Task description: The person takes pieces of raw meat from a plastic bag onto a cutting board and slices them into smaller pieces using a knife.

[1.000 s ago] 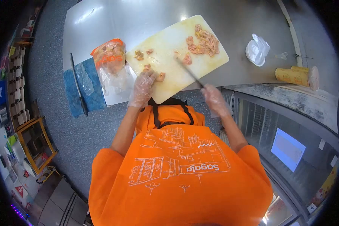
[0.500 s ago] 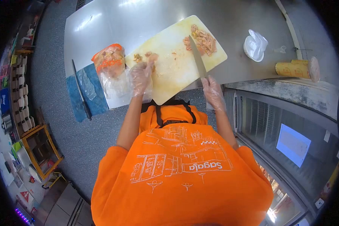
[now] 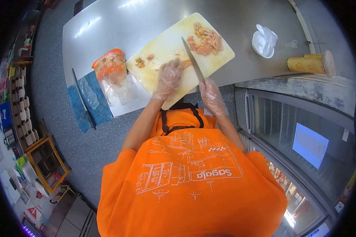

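Observation:
My right hand (image 3: 212, 96), in a clear plastic glove, grips the handle of a long kitchen knife (image 3: 194, 63). The blade points up and left across the white cutting board (image 3: 146, 81). My left hand (image 3: 170, 77), gloved too, lies on the middle of the board with its fingers bent over a piece of raw meat (image 3: 186, 63), just left of the blade. Most of that piece is hidden by the fingers. A pile of cut raw meat (image 3: 207, 41) sits on the board's far right. Small yellowish scraps (image 3: 139, 62) lie near its left corner.
Left of the board is a plastic bag of meat (image 3: 112, 71) with orange print. A sharpening steel (image 3: 83, 98) lies on a blue cloth (image 3: 101, 108). At right on the metal table (image 3: 158, 21) stand a white bowl with a plastic bag (image 3: 264, 41) and a yellow roll (image 3: 306, 65).
My left hand has moved right from the board's left side to its middle, bringing a piece of meat beside the knife. The knife and right hand have shifted slightly left.

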A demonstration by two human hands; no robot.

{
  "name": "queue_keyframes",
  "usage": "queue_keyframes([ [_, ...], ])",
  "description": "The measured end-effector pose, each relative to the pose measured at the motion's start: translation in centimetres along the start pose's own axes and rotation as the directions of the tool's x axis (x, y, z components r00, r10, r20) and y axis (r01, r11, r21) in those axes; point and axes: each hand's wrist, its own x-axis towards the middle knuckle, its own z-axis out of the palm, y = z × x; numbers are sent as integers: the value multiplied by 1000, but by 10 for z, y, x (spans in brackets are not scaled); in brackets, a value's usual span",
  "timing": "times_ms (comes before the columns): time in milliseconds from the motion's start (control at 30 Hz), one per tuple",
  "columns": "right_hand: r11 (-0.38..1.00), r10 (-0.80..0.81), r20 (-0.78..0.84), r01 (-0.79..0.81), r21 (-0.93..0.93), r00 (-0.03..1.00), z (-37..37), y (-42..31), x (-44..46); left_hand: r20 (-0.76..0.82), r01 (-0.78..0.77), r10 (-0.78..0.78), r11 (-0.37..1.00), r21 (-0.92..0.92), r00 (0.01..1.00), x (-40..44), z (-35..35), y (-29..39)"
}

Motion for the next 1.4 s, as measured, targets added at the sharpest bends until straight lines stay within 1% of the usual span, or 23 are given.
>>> queue_keyframes([
  [33, 1000, 0, 35, -1, 24, 999, 2, 2, 2, -58, -49, 51, 998, 40, 997, 3, 4, 1],
  [100, 997, 6, 103, -13, 71, 995, 3, 8, 3, 98, -68, 57, 991, 113, 994, 0, -1, 4],
  [200, 988, -13, 40, 19, -152, 999, -2, 34, 14, 312, -63, 9, 985, 163, 950, -2, 3, 1],
  [233, 985, 60, 66, -49, -168, 996, -5, 33, 20, 382, -48, -21, 984, 170, 924, -7, 9, -2],
  [333, 986, -122, 33, 125, -110, 992, 4, 26, 19, 41, -32, 28, 994, 105, 999, -20, 23, 4],
  [433, 988, 99, 291, -58, -146, 952, 6, 4, 18, 139, 43, -37, 998, -42, 990, -22, 16, 6],
  [533, 989, 75, 166, -52, -137, 983, -1, 11, 19, 74, 0, -2, 1000, 29, 997, -27, 14, 3],
  [633, 996, 54, 238, -35, -83, 970, -4, -5, 1, -9, 52, -53, 998, -43, 999, -30, 22, 5],
  [733, 978, 179, 306, -134, -161, 935, -3, -2, -29, 143, 119, -126, 991, 55, 982, -25, 25, 7],
  [833, 963, 263, 265, -236, -130, 928, 8, -15, -17, 40, 49, -55, 987, 155, 998, -27, 10, 8],
  [900, 972, -141, 125, 161, -170, 982, 55, 17, 40, -99, 10, 12, 976, 216, 995, -30, 17, 0],
  [933, 930, -277, 217, 318, -185, 936, 57, -6, 83, -152, -20, 59, 969, 245, 987, -37, 19, 0],
  [967, 824, -318, 229, 388, -413, 920, 92, 15, 130, -75, -17, 36, 971, 237, 997, -42, 13, 2],
  [1000, 981, -123, 93, 135, -137, 988, 109, 1, 165, 1, -23, 23, 973, 229, 1000, -42, 2, 5],
  [1067, 965, 248, 145, -230, -128, 958, 87, -90, 203, 55, -24, 14, 981, 194, 998, -36, -5, -2],
  [1167, 988, 55, 136, -34, -151, 989, 78, -51, 190, 38, 39, -39, 999, -11, 999, -38, 14, -8],
  [1200, 922, -178, 82, 195, -335, 981, 78, -11, 170, 45, 90, -85, 988, -129, 995, -37, 31, -10],
  [1233, 771, -406, 83, 389, -504, 910, 75, 16, 143, 63, 145, -134, 958, -247, 989, -40, 39, -8],
  [1267, 899, -154, 116, 188, -395, 981, 55, -15, 112, 117, 195, -167, 933, -303, 979, -39, 35, -7],
  [1300, 956, 106, 171, -53, -289, 980, 33, -52, 81, 174, 238, -186, 906, -351, 967, -33, 23, -10],
  [1333, 941, 57, 229, 24, -339, 972, 26, -28, 56, 228, 272, -194, 877, -395, 954, -25, 12, -14],
  [1367, 919, 12, 284, 101, -382, 959, 19, -1, 44, 207, 294, -238, 902, -315, 949, -16, 6, -18],
  [1400, 935, 51, 219, 31, -354, 974, 12, -3, 43, 186, 317, -277, 919, -236, 943, -9, 3, -18],
])
